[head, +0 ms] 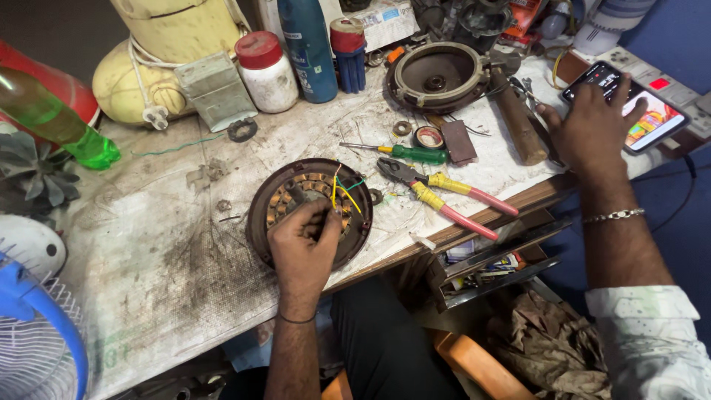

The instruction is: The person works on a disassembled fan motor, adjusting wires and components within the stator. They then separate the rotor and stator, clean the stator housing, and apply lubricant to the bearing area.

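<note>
The left hand, fingers pinched together, rests on the round motor stator at frame centre. The right hand, fingers spread, presses a phone at upper right, well apart.

Phone, far right: lit screen, red band at top, colourful tiles lower down; the right hand rests on it. Blue spray can, far centre, pale label. White jar just left of it, red lid. Small printed boxes in open drawer, near right.

Green-handled screwdriver, yellow-and-pink pliers
</note>
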`<action>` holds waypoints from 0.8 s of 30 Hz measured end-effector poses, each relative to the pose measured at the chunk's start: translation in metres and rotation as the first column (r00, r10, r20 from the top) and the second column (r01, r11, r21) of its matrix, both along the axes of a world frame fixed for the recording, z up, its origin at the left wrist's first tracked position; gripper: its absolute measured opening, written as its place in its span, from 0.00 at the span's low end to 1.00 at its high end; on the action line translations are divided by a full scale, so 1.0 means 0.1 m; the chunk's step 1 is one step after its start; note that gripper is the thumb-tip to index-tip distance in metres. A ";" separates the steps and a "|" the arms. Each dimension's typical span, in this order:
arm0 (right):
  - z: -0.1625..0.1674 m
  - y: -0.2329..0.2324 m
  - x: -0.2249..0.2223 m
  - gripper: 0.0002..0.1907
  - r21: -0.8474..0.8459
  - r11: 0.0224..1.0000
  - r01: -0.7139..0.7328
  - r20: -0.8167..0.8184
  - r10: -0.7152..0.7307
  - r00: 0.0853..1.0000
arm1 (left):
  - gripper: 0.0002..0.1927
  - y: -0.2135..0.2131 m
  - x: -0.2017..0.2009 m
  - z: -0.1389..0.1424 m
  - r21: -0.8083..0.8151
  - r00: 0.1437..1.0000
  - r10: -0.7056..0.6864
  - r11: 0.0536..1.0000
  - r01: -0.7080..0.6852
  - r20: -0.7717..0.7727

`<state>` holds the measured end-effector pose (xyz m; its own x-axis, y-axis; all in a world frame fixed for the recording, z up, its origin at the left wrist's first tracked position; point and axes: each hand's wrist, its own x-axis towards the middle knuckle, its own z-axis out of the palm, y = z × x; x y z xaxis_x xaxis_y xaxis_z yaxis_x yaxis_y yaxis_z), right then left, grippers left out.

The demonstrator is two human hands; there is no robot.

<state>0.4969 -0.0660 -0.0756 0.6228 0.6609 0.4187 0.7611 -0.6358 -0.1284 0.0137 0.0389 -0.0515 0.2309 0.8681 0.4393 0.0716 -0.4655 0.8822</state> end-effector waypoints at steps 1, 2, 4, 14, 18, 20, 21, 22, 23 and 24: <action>0.01 0.00 0.05 0.42 0.001 1.000 -0.003 -0.003 0.003 1.000 | 0.09 0.00 0.00 0.00 -0.001 1.000 0.002 1.000 -0.002 -0.001; 0.01 -0.02 0.09 0.43 0.002 1.000 -0.006 -0.007 0.006 1.000 | 0.09 0.00 0.00 0.01 0.008 1.000 0.002 1.000 -0.002 -0.011; -0.02 -0.05 0.16 0.42 0.102 0.989 -0.103 0.234 0.076 0.969 | 0.09 0.00 -0.01 0.01 0.028 1.000 0.005 1.000 -0.004 -0.029; -0.11 -0.10 -0.01 0.40 0.063 0.987 -0.146 0.114 0.139 0.984 | 0.08 -0.01 0.00 0.02 0.031 1.000 0.000 1.000 0.000 -0.017; -0.09 -0.08 0.00 0.42 0.038 0.994 -0.099 0.115 0.094 0.989 | 0.07 -0.01 0.00 0.02 0.028 1.000 -0.001 1.000 0.002 -0.009; -0.10 -0.09 0.03 0.41 0.045 0.995 -0.093 0.114 0.088 0.990 | 0.07 -0.01 0.01 0.02 0.024 1.000 -0.006 1.000 0.006 -0.004; -0.10 -0.09 0.05 0.42 0.047 0.994 -0.095 0.128 0.088 0.988 | 0.07 -0.01 0.01 0.02 0.015 1.000 -0.011 1.000 0.011 0.002; -0.11 -0.09 0.06 0.42 0.049 0.994 -0.097 0.142 0.090 0.986 | 0.07 -0.01 0.01 0.02 0.006 1.000 -0.016 1.000 0.016 0.008; -0.11 -0.09 0.07 0.43 0.052 0.994 -0.100 0.155 0.091 0.984 | 0.07 -0.01 0.01 0.02 0.013 1.000 -0.013 1.000 0.013 0.006; -0.11 -0.09 0.08 0.43 0.045 0.995 -0.090 0.133 0.083 0.988 | 0.08 -0.01 0.01 0.01 0.020 1.000 -0.012 1.000 0.012 0.003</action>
<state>0.5052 -0.0753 -0.0869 0.5022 0.6857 0.5269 0.8252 -0.5622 -0.0549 0.0142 0.0376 -0.0501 0.2393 0.8563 0.4578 0.0630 -0.4842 0.8727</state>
